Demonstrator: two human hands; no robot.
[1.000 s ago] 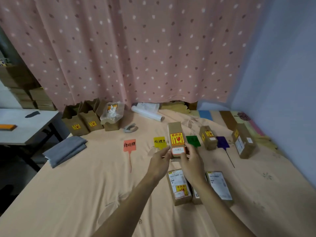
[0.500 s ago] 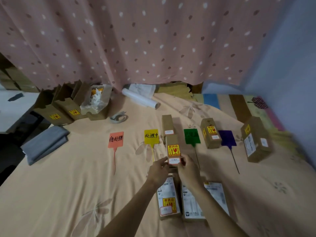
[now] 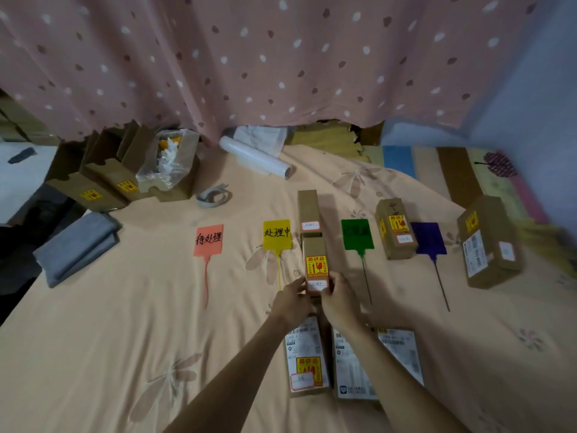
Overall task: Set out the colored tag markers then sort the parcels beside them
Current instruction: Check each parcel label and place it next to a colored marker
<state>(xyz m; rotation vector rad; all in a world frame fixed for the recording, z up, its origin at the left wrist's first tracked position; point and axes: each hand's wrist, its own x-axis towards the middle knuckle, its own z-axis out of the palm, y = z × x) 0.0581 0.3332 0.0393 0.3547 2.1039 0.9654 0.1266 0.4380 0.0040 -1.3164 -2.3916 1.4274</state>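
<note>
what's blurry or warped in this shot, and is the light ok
Head view: dim, warm light; the wide lens bows the curtain hem; the right edge by the big parcel is smeared; the held parcel shows a sharp sticker, its white label unreadable.

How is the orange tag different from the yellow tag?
The orange-pink plastic tag marker lies left of the yellow plastic tag marker. Two brown cardboard parcels sit beside the yellow one; none beside the orange-pink one. Their black handwriting differs. Both lie flat on the peach bedsheet, thin tails pointing toward the person.
</note>
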